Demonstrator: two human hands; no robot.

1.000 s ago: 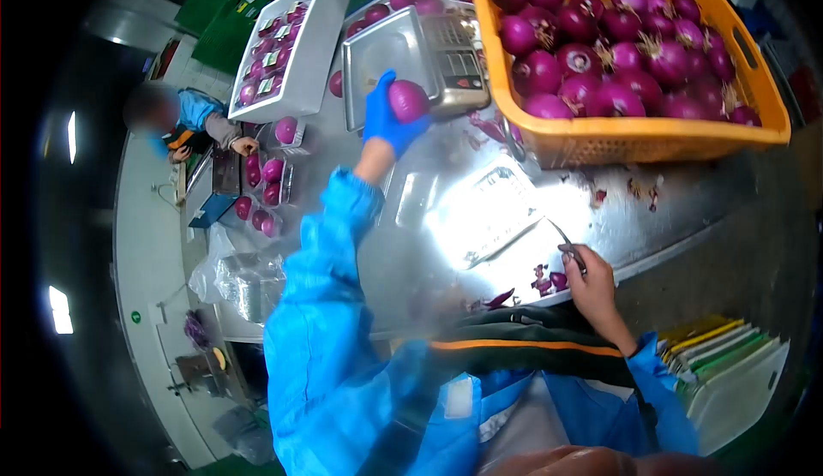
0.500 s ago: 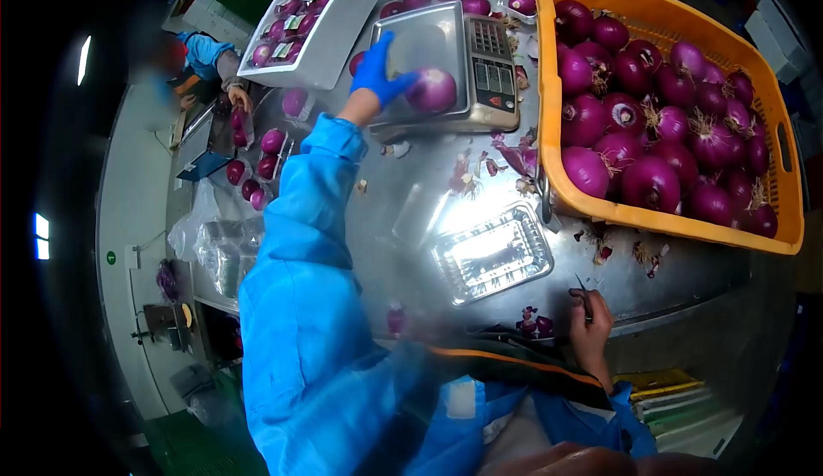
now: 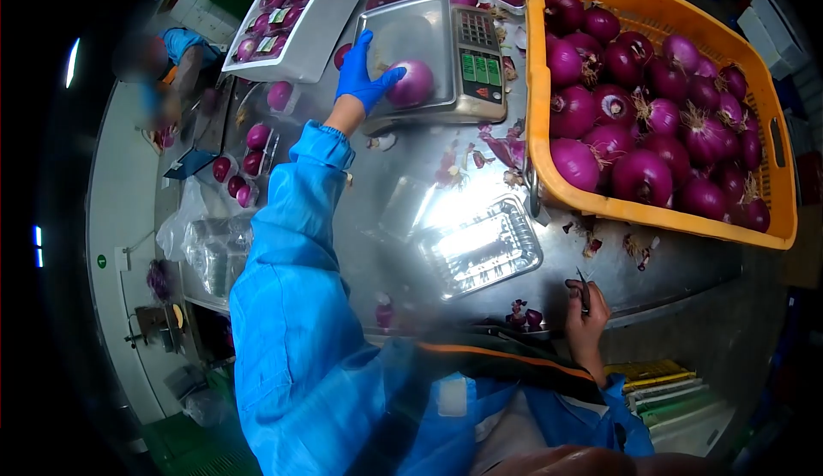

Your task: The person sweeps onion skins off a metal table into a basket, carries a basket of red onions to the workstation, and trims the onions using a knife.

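My left hand (image 3: pixel 363 80), in a blue glove, is over the near left part of the weighing scale's metal tray (image 3: pixel 417 23). Its fingers are spread, and the thumb reaches to a peeled red onion (image 3: pixel 412 83) resting on the tray. The scale's green display (image 3: pixel 480 68) is lit. My bare right hand (image 3: pixel 586 317) is closed around a small dark knife (image 3: pixel 585 293) near the table's front edge, blade tip pointing away from me. An open clear plastic tray (image 3: pixel 484 249) lies on the metal table (image 3: pixel 369 193) between the hands.
An orange crate (image 3: pixel 660 226) full of red onions stands at the right. A white foam box (image 3: pixel 321 26) holds packed onions at the back left. Onion skins (image 3: pixel 506 146) litter the table. Another person (image 3: pixel 184 60) is at the far left, near plastic bags (image 3: pixel 210 236).
The view has shifted slightly, moving the scene left and up. My left hand remains by the onion on the scale. The other person's hand has moved left with some onions.
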